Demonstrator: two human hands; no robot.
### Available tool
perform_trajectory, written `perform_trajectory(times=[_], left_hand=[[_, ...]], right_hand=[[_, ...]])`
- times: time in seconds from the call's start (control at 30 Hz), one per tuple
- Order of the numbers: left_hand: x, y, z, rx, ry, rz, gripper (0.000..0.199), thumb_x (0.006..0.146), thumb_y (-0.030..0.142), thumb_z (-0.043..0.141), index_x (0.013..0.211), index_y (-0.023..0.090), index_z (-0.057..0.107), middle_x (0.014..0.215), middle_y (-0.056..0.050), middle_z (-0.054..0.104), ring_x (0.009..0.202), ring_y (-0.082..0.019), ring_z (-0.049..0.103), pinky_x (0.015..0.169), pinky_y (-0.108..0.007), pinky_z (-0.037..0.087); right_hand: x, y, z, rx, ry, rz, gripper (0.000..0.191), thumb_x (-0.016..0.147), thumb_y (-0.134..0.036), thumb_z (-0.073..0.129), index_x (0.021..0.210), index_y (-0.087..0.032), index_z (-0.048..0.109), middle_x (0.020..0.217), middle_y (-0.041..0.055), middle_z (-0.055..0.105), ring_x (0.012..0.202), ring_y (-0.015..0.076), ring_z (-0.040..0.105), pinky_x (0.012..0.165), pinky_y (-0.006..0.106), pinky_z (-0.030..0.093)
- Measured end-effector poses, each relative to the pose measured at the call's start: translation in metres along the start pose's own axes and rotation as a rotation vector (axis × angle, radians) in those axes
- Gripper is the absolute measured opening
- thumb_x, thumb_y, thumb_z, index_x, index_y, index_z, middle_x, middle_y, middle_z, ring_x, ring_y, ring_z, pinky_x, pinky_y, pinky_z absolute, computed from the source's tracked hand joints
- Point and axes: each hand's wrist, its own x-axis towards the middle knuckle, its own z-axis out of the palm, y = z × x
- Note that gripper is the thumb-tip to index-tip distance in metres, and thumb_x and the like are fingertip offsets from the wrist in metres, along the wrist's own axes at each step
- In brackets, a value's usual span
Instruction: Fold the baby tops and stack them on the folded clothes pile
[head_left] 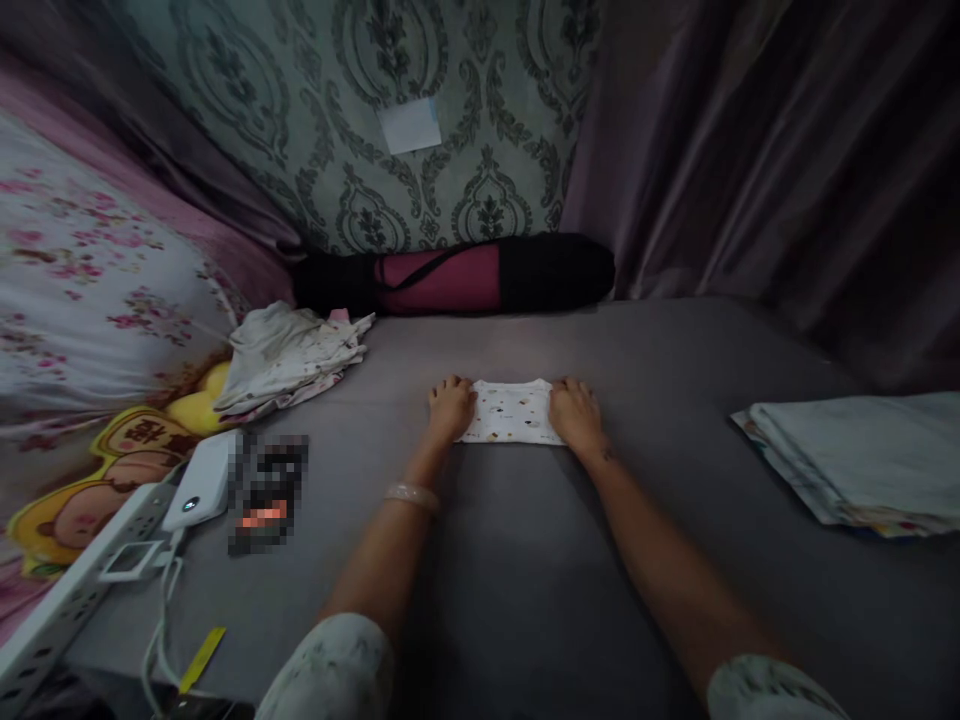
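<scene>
Short of the far edge of the grey bed (645,350), a folded white cloth (514,415) lies with its long axis spanning left hand (452,408) to right hand (576,412), both equally near, each curled over one end, pinching or merely pressing, I cannot tell.

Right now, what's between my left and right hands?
The printed cloth, with your left hand at one end and your right hand at the other; the head view shows it.

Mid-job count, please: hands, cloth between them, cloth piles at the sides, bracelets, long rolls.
Left hand, right hand: 2
White cloth: 1
Left pile, right pile: 2
Bracelet: 1
Black-and-pink roll: 1
Total: 7
</scene>
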Motion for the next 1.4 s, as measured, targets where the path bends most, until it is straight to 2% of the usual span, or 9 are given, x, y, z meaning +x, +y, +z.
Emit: perform_trajectory(times=[0.17, 0.37, 0.57, 0.73, 0.8, 0.9, 1.03, 1.27, 1.4], left_hand=[[0.037, -0.013, -0.021, -0.175, -0.273, -0.049, 0.041, 0.078, 0.022, 0.056, 0.119, 0.019, 0.06, 0.106, -0.009, 0.067, 0.101, -0.022, 0.061, 0.087, -0.031, 0.047], [0.044, -0.017, -0.034, -0.289, -0.316, -0.03, 0.036, 0.063, 0.012, 0.06, 0.099, 0.014, 0.066, 0.08, -0.004, 0.067, 0.072, -0.017, 0.062, 0.062, -0.023, 0.046], [0.027, -0.018, -0.057, -0.418, -0.26, 0.058, 0.025, 0.067, 0.018, 0.06, 0.092, 0.015, 0.063, 0.081, 0.0, 0.065, 0.074, -0.013, 0.059, 0.063, -0.021, 0.044], [0.022, -0.019, -0.089, -0.678, -0.294, 0.217, 0.034, 0.065, 0.018, 0.065, 0.099, 0.014, 0.064, 0.082, -0.001, 0.067, 0.073, -0.012, 0.06, 0.068, -0.023, 0.047], [0.023, -0.018, -0.102, -0.721, -0.243, 0.289, 0.031, 0.068, 0.019, 0.065, 0.098, 0.014, 0.066, 0.082, -0.001, 0.067, 0.072, -0.012, 0.06, 0.069, -0.024, 0.047], [0.023, -0.016, -0.112, -0.713, 0.05, 0.371, 0.023, 0.075, 0.021, 0.059, 0.095, 0.013, 0.068, 0.085, -0.003, 0.069, 0.076, -0.013, 0.061, 0.073, -0.024, 0.047], [0.014, -0.018, -0.097, -0.514, 0.324, 0.403, 0.032, 0.077, 0.011, 0.049, 0.102, 0.015, 0.069, 0.094, -0.004, 0.071, 0.089, -0.016, 0.064, 0.083, -0.025, 0.047], [-0.021, -0.045, -0.029, -0.335, 0.07, 0.456, 0.044, 0.071, 0.002, 0.044, 0.106, 0.017, 0.068, 0.106, -0.006, 0.071, 0.102, -0.018, 0.065, 0.092, -0.029, 0.047], [-0.03, -0.058, -0.011, -0.296, 0.069, 0.451, 0.046, 0.071, 0.004, 0.045, 0.108, 0.02, 0.067, 0.113, -0.006, 0.069, 0.108, -0.018, 0.062, 0.097, -0.033, 0.046]], right_hand=[[0.008, 0.009, -0.003, 0.023, -0.007, 0.007, 0.037, 0.091, -0.015, 0.036, 0.115, -0.012, 0.063, 0.116, 0.0177, 0.056, 0.11, 0.0294, 0.047, 0.088, 0.038, 0.037], [0.02, 0.017, -0.003, 0.163, -0.037, 0.046, 0.042, 0.086, -0.022, 0.043, 0.123, -0.015, 0.062, 0.117, 0.0172, 0.055, 0.112, 0.0307, 0.048, 0.095, 0.039, 0.036], [0.025, 0.026, -0.008, 0.265, -0.04, 0.032, 0.037, 0.082, -0.02, 0.047, 0.113, -0.016, 0.066, 0.116, 0.0154, 0.057, 0.109, 0.0266, 0.053, 0.091, 0.032, 0.04], [0.026, 0.041, -0.036, 0.517, -0.122, 0.038, 0.029, 0.076, -0.018, 0.054, 0.102, -0.015, 0.066, 0.087, 0.0073, 0.066, 0.079, 0.0198, 0.061, 0.065, 0.025, 0.043], [0.026, 0.046, -0.05, 0.594, 0.008, -0.006, 0.028, 0.076, -0.016, 0.052, 0.101, -0.015, 0.066, 0.086, 0.0063, 0.067, 0.076, 0.0184, 0.06, 0.065, 0.025, 0.043], [0.023, 0.05, -0.065, 0.669, 0.275, -0.126, 0.032, 0.082, -0.017, 0.045, 0.107, -0.016, 0.065, 0.099, 0.0074, 0.067, 0.087, 0.0193, 0.06, 0.076, 0.027, 0.044], [0.02, 0.05, -0.066, 0.585, 0.341, -0.213, 0.035, 0.083, -0.013, 0.043, 0.106, -0.019, 0.068, 0.108, 0.0072, 0.067, 0.103, 0.0218, 0.055, 0.091, 0.033, 0.041], [0.017, 0.054, -0.049, 0.544, -0.275, -0.329, 0.034, 0.071, -0.006, 0.048, 0.092, -0.019, 0.072, 0.081, -0.0003, 0.067, 0.076, 0.014, 0.059, 0.068, 0.021, 0.042], [0.012, 0.052, -0.052, 0.567, -0.406, -0.349, 0.034, 0.066, -0.005, 0.049, 0.088, -0.019, 0.071, 0.078, -0.0026, 0.065, 0.071, 0.0118, 0.057, 0.06, 0.018, 0.038]])
